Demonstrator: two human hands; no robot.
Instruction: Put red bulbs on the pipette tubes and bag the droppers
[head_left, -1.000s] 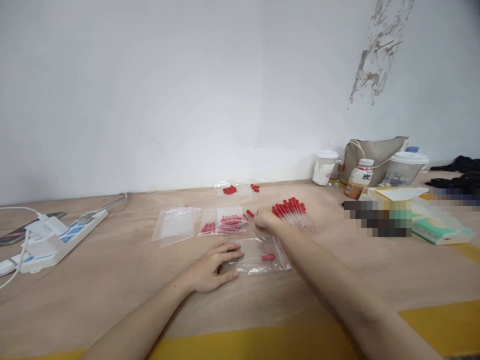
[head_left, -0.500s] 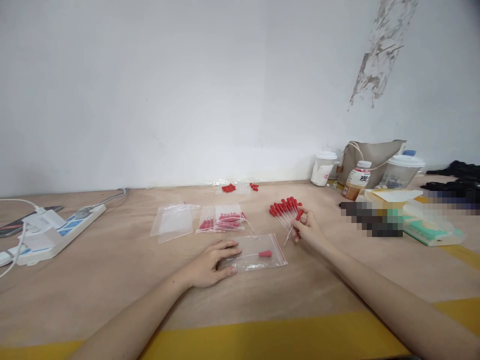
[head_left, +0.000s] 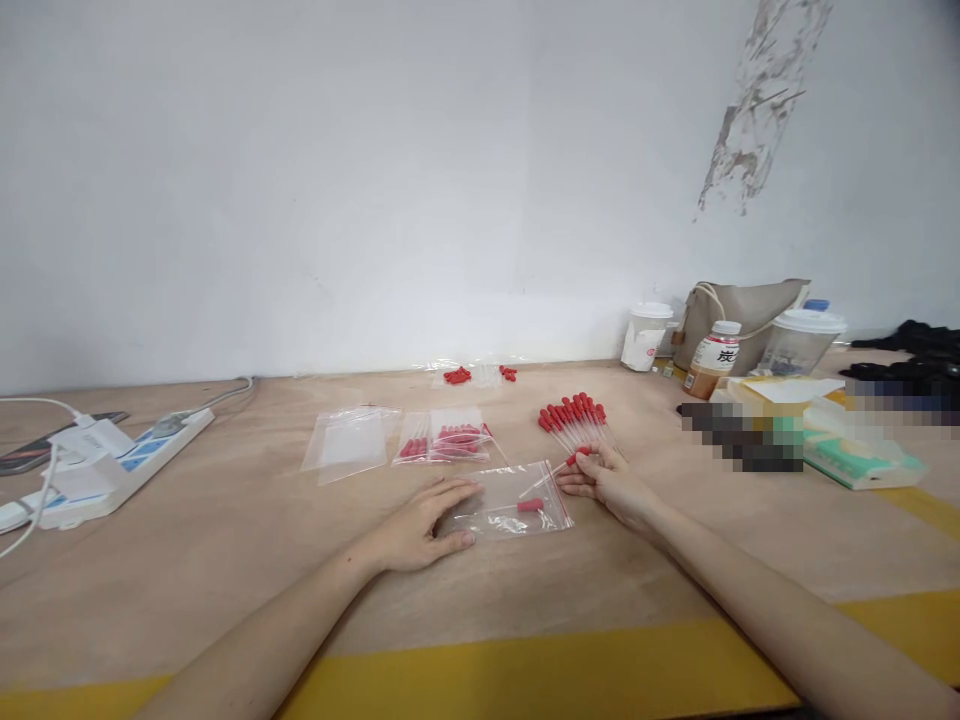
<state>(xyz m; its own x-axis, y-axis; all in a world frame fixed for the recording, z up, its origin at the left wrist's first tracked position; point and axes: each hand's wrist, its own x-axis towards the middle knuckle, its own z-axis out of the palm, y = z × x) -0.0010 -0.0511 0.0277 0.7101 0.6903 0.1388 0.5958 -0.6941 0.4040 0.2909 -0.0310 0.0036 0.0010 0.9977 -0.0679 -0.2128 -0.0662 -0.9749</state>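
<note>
A clear zip bag (head_left: 495, 485) lies on the table with one red-bulbed dropper (head_left: 530, 505) inside. My left hand (head_left: 420, 525) rests on the bag's left end, fingers stretched and spread. Between the fingertips of my right hand (head_left: 611, 487) is another dropper (head_left: 577, 457), held by its red bulb. Its thin clear stem points left, at the bag's mouth, and its tip appears to be within the bag. Just behind my right hand, several droppers (head_left: 571, 412) are fanned out, red bulbs away from me.
Behind the bag lie filled bags of droppers (head_left: 454, 440) and flat clear bags (head_left: 349, 445). Loose red bulbs (head_left: 457, 376) sit near the wall. At left is a power strip (head_left: 142, 465); at right stand a bottle (head_left: 712, 360), cups (head_left: 646, 338) and a tissue pack (head_left: 862, 450).
My right hand has moved from the fanned droppers toward me and left, to the bag's mouth. The held dropper has swung flatter, with its stem over or in the bag. My left hand stays put.
</note>
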